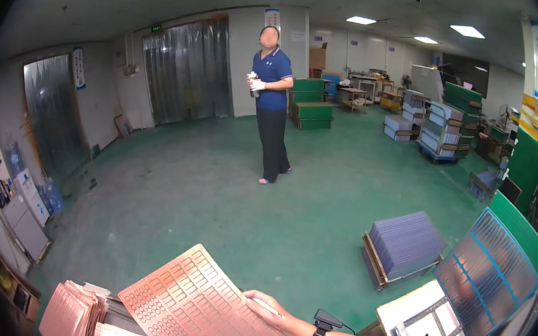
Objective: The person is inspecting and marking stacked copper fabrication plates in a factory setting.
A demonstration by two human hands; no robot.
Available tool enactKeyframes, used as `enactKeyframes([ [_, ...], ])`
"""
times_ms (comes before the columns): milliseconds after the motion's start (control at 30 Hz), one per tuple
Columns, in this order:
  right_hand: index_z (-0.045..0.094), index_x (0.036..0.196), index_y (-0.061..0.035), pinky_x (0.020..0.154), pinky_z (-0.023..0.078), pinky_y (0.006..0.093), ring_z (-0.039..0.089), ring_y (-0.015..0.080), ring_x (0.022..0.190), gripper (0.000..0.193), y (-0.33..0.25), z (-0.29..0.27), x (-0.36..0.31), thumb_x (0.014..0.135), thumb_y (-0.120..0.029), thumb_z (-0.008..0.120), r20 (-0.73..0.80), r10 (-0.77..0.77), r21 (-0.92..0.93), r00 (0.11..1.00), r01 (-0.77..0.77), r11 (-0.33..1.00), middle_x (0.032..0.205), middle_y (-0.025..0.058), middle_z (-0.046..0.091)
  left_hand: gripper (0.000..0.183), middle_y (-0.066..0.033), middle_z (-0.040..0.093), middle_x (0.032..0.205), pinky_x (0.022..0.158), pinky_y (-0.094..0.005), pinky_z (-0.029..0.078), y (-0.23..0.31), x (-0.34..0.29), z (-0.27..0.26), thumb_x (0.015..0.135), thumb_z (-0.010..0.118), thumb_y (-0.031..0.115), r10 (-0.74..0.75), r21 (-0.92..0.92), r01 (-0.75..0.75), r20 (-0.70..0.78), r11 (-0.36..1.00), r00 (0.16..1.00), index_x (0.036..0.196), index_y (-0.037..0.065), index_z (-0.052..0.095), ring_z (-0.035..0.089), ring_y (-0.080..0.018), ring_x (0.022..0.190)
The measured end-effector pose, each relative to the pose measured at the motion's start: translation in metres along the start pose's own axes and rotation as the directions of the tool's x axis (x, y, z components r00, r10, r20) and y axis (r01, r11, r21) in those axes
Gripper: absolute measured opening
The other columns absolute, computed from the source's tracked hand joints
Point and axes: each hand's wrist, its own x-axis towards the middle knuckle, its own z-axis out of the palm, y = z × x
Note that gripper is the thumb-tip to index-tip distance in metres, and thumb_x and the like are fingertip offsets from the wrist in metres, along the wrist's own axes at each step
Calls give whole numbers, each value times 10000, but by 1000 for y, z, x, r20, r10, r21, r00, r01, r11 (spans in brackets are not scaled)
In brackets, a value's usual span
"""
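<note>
Head view, right hand [265, 307] gripping copper-pink patterned panel [204, 307], tilted flat.

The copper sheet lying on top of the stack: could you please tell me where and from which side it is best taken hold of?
Probably at its right edge, coming in from the right, as the hand grips it now. The copper sheet is wide, thin and flat, tilted over the stack of similar sheets, so only its rims offer a hold. A second hand on the opposite edge would likely stop it sagging.
</note>
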Motion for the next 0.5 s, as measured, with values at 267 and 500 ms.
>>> enactKeyframes([
  [267, 503, 1180, 6, 879, 420, 265, 518, 104, 1022, 372, -9, -1, -1, 950, -285, 482, 6, -3, -12, 1000, 3, 1000, 1101, 65, 576, 383, -171, 421, 1347, 1056, -359, 261, 30, -41, 53, 956, 397, 226, 57, 60, -51, -114, 997, 992, 1282, 33, 450, 371, -289, 1250],
  [500, 521, 1136, -16, 829, 418, 234, 505, 75, 949, 292, 0, -1, -10, 941, -233, 507, -17, 6, 117, 1000, -4, 993, 1041, 24, 568, 321, -209, 492, 1248, 978, -404, 374, 38, -52, 50, 961, 402, 145, 278, 709, -293, 142, 641, 950, 1218, -37, 466, 495, -292, 1125],
])
